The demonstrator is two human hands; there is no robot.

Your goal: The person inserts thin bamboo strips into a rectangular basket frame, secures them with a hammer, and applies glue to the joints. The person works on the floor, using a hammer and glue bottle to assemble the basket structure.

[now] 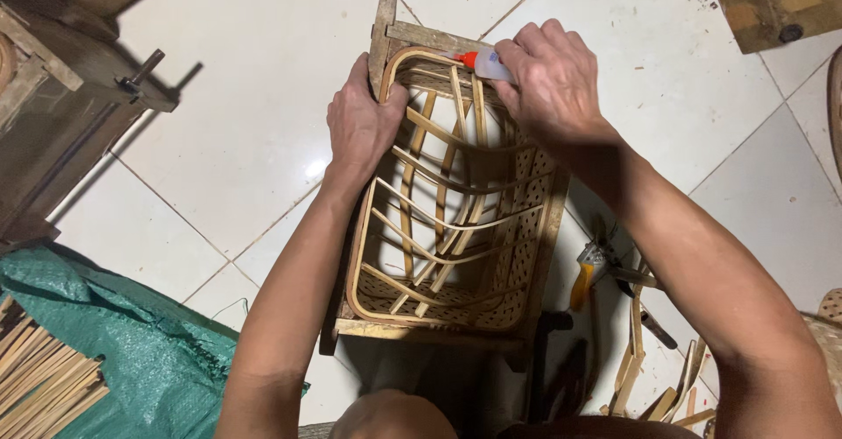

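Bamboo-strip woven basket frame [452, 220] sits on the white tiled floor [246, 114]; left hand [361, 128] clamps its rim, right hand [553, 75] squeezes a small red-capped glue bottle [481, 64].

Only one package shows: a small glue bottle [485, 64] at the upper middle of the frame, whitish and translucent with an orange-red nozzle that points to the left. It lies almost level, touching the far rim of the woven bamboo basket [456, 220], and the right hand [553, 79] covers most of it. No labels, signs or screens can be seen.
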